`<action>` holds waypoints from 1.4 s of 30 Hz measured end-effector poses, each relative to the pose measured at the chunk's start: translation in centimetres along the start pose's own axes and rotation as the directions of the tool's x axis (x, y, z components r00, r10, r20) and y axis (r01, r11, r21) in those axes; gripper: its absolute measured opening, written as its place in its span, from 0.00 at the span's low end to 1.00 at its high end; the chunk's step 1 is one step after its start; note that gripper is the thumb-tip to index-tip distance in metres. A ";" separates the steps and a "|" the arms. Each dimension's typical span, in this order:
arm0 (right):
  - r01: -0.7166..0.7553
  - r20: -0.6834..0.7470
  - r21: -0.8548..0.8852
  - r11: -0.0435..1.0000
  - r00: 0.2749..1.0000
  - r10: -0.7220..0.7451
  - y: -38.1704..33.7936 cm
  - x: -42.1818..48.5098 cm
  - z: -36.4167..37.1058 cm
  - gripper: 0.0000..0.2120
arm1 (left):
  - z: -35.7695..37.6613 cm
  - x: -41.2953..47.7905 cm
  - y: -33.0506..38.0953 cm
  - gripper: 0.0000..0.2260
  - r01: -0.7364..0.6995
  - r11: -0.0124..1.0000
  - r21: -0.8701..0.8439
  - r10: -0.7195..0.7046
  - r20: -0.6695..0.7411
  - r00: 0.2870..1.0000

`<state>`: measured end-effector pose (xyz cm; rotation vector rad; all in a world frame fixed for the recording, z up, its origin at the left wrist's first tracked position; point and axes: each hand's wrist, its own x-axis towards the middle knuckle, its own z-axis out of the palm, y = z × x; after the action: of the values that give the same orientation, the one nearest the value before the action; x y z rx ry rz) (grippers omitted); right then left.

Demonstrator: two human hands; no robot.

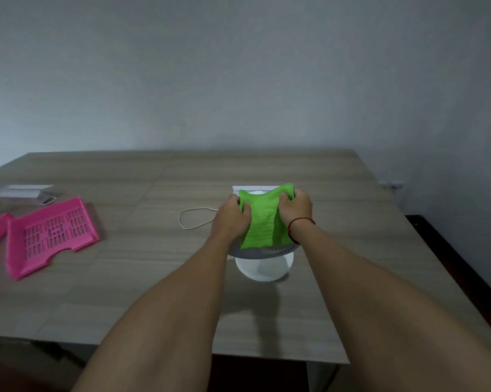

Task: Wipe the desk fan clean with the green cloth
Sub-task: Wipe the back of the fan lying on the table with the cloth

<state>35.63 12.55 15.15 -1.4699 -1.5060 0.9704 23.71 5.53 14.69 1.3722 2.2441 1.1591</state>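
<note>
A bright green cloth (262, 219) lies draped over the top of a white desk fan (264, 267), hiding most of the fan's head. Only the grille's lower rim and the round white base show beneath it. My left hand (233, 215) clutches the cloth's left edge. My right hand (295, 209), a red string on its wrist, bunches the cloth's right edge. Both hands press the cloth onto the fan.
The fan's white cord (194, 217) loops on the wooden table (153, 278) to the left. Pink plastic trays (51, 236) lie at the far left, with a white box (23, 192) behind them. A white object (255, 188) sits just behind the fan.
</note>
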 end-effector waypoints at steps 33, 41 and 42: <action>0.301 0.208 -0.405 0.864 0.950 -0.234 6.0 -0.2 3.8 0.27 | 4.1 1.8 -4.3 0.18 -0.117 0.987 0.108 0.104 0.125 0.987; 0.149 -0.038 -0.080 0.986 0.988 -0.152 7.1 0.3 4.0 0.32 | 3.8 1.9 -4.9 0.21 -0.096 0.990 0.099 0.081 0.148 0.986; 0.142 -0.056 -0.077 0.987 0.988 -0.147 6.9 0.2 4.1 0.32 | 3.9 2.0 -4.9 0.20 -0.108 0.988 0.109 0.091 0.146 0.985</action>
<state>34.47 12.95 7.16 -1.4062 -1.5940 0.7848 21.89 7.97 8.83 1.5757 2.1960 0.9412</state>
